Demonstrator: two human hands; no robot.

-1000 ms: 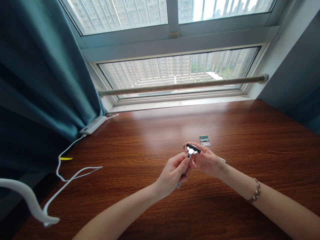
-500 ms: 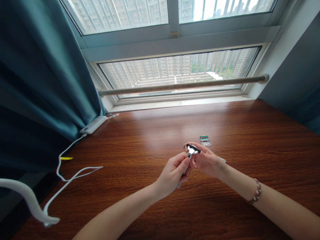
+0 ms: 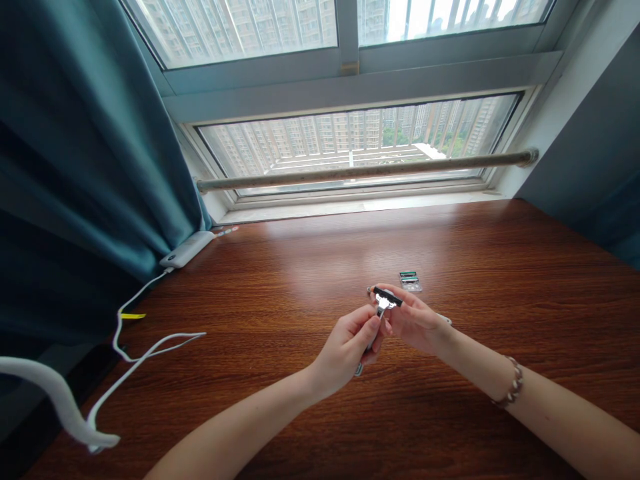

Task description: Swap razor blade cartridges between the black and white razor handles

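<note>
A razor (image 3: 384, 301) with a black-edged, shiny metal head is held up over the table. My left hand (image 3: 347, 343) is closed round its handle, whose end pokes out below the fingers. At the head, my right hand (image 3: 413, 320) has its fingers curled round the far side and touching it; its fingertips are partly hidden behind the razor. Just beyond the hands lies a clear case of razor cartridges (image 3: 410, 281) with green strips. A small white item (image 3: 444, 319) shows partly behind my right wrist, and its kind is hidden.
The brown wooden table (image 3: 280, 280) reaches to the window sill. On the left, a white power strip or box (image 3: 187, 250) lies by the blue curtain (image 3: 100, 133), with a white cable (image 3: 150, 353) running from it. A thick white curved tube (image 3: 55, 400) stands at near left.
</note>
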